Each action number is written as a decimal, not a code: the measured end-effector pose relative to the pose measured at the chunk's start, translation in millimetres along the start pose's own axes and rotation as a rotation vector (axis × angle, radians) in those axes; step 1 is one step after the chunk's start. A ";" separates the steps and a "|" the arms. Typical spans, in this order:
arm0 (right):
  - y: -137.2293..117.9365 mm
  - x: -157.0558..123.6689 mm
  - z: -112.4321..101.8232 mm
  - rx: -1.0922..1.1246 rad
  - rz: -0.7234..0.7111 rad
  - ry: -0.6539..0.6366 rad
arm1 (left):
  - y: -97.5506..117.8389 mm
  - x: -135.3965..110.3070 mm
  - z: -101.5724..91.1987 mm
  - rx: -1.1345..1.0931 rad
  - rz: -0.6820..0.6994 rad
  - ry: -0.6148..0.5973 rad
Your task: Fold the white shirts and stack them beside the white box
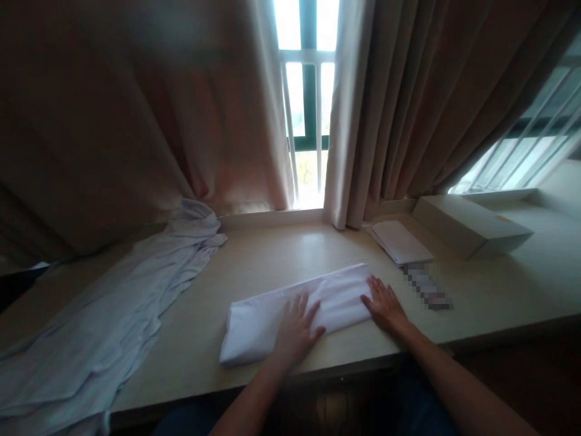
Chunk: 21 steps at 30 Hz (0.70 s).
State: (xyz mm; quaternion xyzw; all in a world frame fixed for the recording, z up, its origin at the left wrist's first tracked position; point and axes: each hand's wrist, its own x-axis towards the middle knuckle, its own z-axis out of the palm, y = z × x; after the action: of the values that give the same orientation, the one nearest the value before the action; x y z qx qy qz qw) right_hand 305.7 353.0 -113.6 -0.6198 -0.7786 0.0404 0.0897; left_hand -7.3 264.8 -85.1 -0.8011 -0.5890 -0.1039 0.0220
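A white cloth (338,293), folded into a long flat strip, lies at a slant on the pale table near its front edge. My left hand (295,330) rests flat on the middle of it, fingers spread. At the strip's right end, my right hand (384,303) lies with fingers outstretched, the fingertips touching the cloth's edge and the palm on the tabletop. Neither hand grips anything. What kind of garment or linen the folded cloth is, I cannot tell.
Loose, crumpled white cloth (131,303) stretches along the left of the table (190,357). A small folded white stack (399,241), a blurred-out flat item (428,287) and a white box (472,224) sit to the right. Curtains (218,115) hang behind, beside a window (308,103).
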 end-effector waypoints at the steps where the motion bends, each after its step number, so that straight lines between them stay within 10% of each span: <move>1: -0.1 0.0 0.7 -0.005 -0.001 0.007 | -2.6 -2.9 -0.1 0.006 -0.023 0.007; 13: 1.8 0.9 6.0 -0.019 0.008 0.001 | -120.1 -109.6 -21.0 0.177 -0.331 -0.037; 21: 2.5 1.8 10.2 -0.033 0.014 -0.021 | -132.1 -121.4 -20.8 0.173 -0.355 -0.040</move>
State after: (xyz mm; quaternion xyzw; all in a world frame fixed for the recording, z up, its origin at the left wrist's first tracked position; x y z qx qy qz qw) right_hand 305.8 355.7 -123.9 -0.6262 -0.7757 0.0347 0.0708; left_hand -170.0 187.8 -99.6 -0.6819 -0.7279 -0.0395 0.0603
